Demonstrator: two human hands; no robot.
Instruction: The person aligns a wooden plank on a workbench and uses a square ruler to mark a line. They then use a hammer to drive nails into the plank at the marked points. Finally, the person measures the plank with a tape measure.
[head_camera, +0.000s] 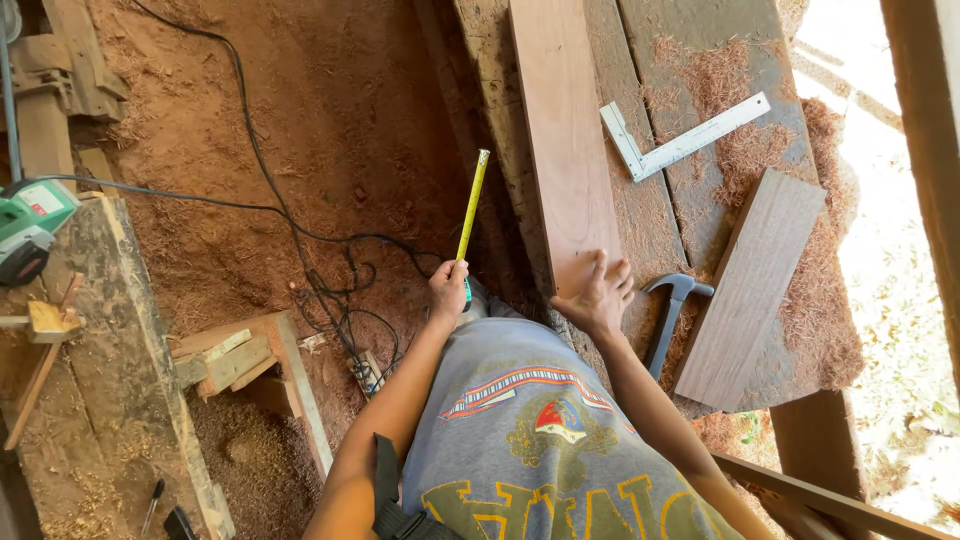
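Head view: left hand (448, 287) grips yellow tape measure (472, 205) (extended), right hand (597, 297) spread on plank (565, 140).

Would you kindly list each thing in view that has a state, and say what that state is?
Tape measure: blade extended, pointing away, case gripped in the left hand.
Right hand: fingers spread, pressing flat on the near end of the long board.
Long board: lying flat on the workbench.
Steel square: lying flat, untouched.
Hammer: lying flat, untouched.
Short board: lying flat, untouched.
Green power tool: resting, cable attached.

Left hand (448, 285) grips tape measure (471, 212); right hand (598, 297) on plank (565, 140)
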